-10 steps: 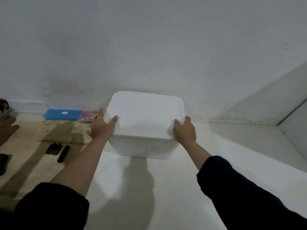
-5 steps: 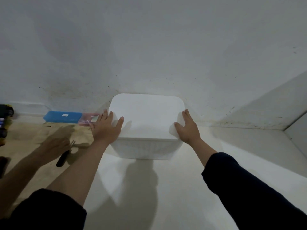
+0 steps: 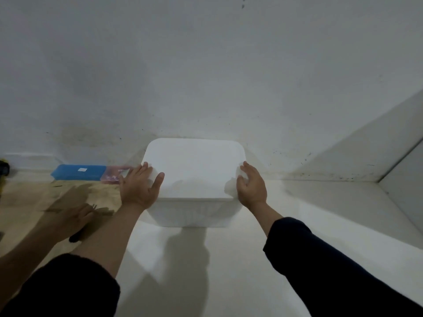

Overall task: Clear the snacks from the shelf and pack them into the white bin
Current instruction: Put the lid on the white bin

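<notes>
Head: white bin (image 3: 194, 170) between hands.

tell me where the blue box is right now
In the head view the blue box lies on the left, against the foot of the wall, just left of the left hand on the white bin.

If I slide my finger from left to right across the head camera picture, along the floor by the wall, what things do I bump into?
Blue box → pink packet → left hand → white bin → right hand.
</notes>
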`<action>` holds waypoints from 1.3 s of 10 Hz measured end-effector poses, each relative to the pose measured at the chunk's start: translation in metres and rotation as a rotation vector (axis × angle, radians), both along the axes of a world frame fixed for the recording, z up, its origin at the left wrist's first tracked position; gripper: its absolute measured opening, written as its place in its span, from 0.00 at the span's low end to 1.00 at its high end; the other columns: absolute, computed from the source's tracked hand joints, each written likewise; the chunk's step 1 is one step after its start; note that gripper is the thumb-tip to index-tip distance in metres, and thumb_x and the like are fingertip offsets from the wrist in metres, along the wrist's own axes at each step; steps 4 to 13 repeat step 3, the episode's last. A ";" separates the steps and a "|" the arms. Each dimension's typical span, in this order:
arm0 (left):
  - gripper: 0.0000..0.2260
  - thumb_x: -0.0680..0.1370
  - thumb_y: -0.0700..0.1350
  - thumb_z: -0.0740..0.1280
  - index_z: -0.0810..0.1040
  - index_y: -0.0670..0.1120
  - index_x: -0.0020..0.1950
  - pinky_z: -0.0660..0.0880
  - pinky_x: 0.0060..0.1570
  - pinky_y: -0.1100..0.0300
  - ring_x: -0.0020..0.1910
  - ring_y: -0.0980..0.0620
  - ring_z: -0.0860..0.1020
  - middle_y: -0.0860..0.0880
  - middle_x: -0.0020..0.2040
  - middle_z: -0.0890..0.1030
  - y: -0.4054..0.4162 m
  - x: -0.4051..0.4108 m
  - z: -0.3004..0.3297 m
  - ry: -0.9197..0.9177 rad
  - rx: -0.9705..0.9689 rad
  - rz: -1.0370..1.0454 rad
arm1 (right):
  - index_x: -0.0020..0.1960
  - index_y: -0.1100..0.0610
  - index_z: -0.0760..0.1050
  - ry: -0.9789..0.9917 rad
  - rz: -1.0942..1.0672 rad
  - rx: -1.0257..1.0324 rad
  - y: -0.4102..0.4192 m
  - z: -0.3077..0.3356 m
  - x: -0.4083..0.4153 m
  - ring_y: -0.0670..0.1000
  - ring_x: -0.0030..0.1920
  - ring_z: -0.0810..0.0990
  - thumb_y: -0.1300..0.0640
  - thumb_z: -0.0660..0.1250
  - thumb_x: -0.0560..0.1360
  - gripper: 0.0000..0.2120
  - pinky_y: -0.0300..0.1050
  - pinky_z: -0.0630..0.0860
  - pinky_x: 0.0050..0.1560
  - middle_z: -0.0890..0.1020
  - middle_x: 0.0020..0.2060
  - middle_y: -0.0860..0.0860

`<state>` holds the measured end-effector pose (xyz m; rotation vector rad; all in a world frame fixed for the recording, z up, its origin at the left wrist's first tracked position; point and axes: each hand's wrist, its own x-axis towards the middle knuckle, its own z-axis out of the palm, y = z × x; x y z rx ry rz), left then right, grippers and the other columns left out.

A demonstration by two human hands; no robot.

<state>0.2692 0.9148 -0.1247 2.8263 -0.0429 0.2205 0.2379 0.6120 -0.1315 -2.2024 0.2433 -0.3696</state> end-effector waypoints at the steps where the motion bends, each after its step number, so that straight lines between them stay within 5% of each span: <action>1: 0.43 0.71 0.73 0.37 0.60 0.46 0.75 0.53 0.71 0.36 0.74 0.43 0.61 0.47 0.76 0.61 -0.002 -0.001 0.003 0.115 0.149 0.009 | 0.73 0.51 0.62 0.271 0.090 -0.341 -0.005 0.015 0.003 0.53 0.75 0.59 0.41 0.56 0.76 0.29 0.63 0.48 0.74 0.60 0.75 0.44; 2: 0.47 0.69 0.75 0.37 0.53 0.44 0.77 0.48 0.73 0.42 0.77 0.46 0.54 0.46 0.78 0.54 -0.013 -0.010 0.036 0.229 0.140 -0.029 | 0.76 0.52 0.56 0.374 0.156 -0.426 -0.007 0.037 -0.010 0.53 0.78 0.47 0.32 0.52 0.75 0.36 0.66 0.39 0.71 0.55 0.77 0.46; 3: 0.42 0.74 0.71 0.43 0.64 0.40 0.73 0.56 0.72 0.40 0.73 0.45 0.65 0.44 0.75 0.63 -0.018 -0.064 0.026 -0.074 0.090 -0.166 | 0.73 0.54 0.64 0.108 0.107 -0.067 -0.003 0.064 -0.045 0.51 0.77 0.54 0.40 0.58 0.77 0.29 0.62 0.46 0.75 0.62 0.75 0.48; 13: 0.42 0.74 0.71 0.43 0.64 0.40 0.73 0.56 0.72 0.40 0.73 0.45 0.65 0.44 0.75 0.63 -0.018 -0.064 0.026 -0.074 0.090 -0.166 | 0.73 0.54 0.64 0.108 0.107 -0.067 -0.003 0.064 -0.045 0.51 0.77 0.54 0.40 0.58 0.77 0.29 0.62 0.46 0.75 0.62 0.75 0.48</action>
